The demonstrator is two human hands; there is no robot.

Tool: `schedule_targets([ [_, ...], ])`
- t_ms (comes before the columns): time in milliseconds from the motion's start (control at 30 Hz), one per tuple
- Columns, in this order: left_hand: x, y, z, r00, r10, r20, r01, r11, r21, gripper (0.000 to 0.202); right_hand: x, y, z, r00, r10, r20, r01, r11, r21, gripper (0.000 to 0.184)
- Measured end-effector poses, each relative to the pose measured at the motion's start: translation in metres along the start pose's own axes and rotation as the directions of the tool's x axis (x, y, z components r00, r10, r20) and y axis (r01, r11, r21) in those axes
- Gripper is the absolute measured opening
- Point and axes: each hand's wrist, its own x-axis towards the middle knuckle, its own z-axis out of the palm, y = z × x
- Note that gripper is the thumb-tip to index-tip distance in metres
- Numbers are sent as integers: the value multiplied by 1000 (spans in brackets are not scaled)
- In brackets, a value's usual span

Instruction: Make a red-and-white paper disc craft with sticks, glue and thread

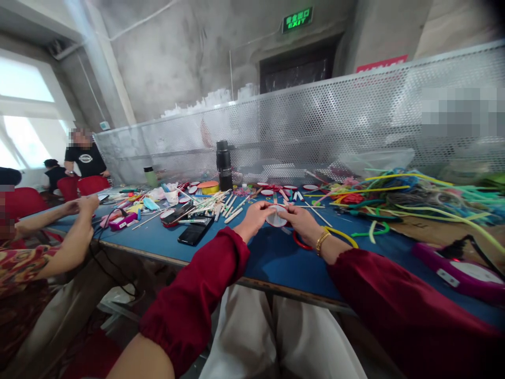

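Note:
Between both hands, above the blue table (272,263), is a small round white disc with a red rim (276,217). My left hand (255,217) pinches its left edge, and the fingers of my right hand (304,222) are closed on its right edge. The fingers hide parts of the rim. Below my right wrist lie a red ring-shaped piece (301,243) and a yellow curved strip (342,235). Similar red-rimmed discs (310,187) rest farther back on the table.
Thin sticks (215,205), a black phone (195,231) and a black bottle (224,166) stand or lie left of centre. Coloured tubes (410,197) heap at right, behind a purple corded device (457,271). A perforated metal panel (315,121) borders the back. Another person's hands (83,208) are at left.

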Motion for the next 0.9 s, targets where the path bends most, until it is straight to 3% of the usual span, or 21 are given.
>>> schedule_targets([
  [167, -1, 4, -1, 999, 24, -45, -24, 1000, 11, 16, -1, -2, -1, 1000, -15, -9, 14, 998, -58, 29],
  [400, 2, 2, 0, 999, 1, 35, 1, 998, -67, 27, 3, -1, -3, 999, -41, -29, 41, 999, -21, 30],
  [900, 7, -2, -2, 998, 45, 49, -40, 994, -105, 33, 3, 0, -2, 998, -27, -51, 25, 999, -36, 27],
])
